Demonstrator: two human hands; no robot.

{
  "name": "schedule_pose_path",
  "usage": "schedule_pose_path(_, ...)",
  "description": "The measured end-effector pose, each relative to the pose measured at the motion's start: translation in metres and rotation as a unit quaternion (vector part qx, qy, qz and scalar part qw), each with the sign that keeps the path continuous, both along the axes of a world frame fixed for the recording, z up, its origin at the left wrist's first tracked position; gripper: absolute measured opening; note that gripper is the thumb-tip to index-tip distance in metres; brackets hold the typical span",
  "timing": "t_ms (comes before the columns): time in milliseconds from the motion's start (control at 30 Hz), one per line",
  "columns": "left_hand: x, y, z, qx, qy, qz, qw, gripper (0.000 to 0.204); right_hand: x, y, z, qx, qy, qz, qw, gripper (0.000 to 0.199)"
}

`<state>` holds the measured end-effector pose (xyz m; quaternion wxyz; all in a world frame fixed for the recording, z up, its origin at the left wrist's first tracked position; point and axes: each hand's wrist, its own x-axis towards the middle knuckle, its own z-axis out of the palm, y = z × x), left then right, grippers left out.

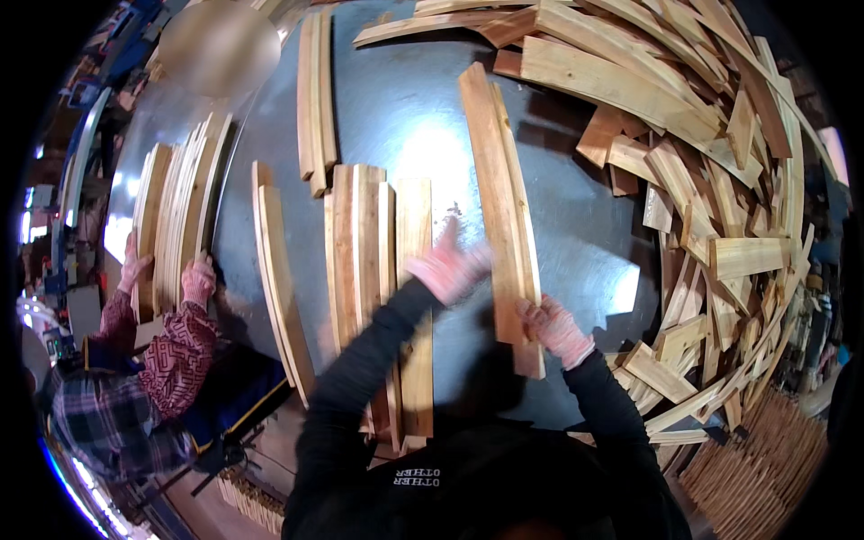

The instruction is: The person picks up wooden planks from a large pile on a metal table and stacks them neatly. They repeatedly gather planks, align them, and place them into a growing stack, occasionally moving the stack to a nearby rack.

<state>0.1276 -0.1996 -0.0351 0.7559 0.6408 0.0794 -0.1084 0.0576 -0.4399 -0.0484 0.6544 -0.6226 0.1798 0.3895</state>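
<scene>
Two long wooden slats (pixel 502 193) lie side by side on the grey metal table (pixel 414 117), running away from me. My right hand (pixel 553 328), in a pink-white work glove, grips their near end. My left hand (pixel 447 267), gloved the same, is blurred just left of the slats with fingers spread, holding nothing. A row of several sorted slats (pixel 378 261) lies flat to the left of my left hand.
A large loose heap of wood offcuts (pixel 720 207) fills the right side. Two more slats (pixel 317 99) lie farther back. At the left, another person in a plaid shirt holds a stack of slats (pixel 180 216) with gloved hands (pixel 198 279).
</scene>
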Motion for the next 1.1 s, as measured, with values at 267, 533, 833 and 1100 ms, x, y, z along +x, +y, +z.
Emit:
schedule_pose_path(267,-0.066,-0.021,-0.004,-0.587,0.172,-0.094,0.785,0.057,0.002,-0.023,0.073,0.203,0.06,-0.004,0.977,0.053)
schedule_pose_path(533,-0.133,-0.013,-0.004,-0.38,0.209,0.038,0.9,0.056,-0.042,-0.011,-0.006,0.1,-0.032,-0.052,0.993,0.041)
schedule_pose_path(833,-0.21,-0.009,0.037,0.63,-0.083,0.133,0.76,0.094,-0.069,0.012,-0.009,0.206,0.032,-0.073,0.975,0.049)
schedule_pose_path(1100,-0.238,0.023,0.008,0.55,0.188,0.018,0.814,0.085,-0.111,0.036,-0.024,0.057,-0.043,0.006,0.997,0.057)
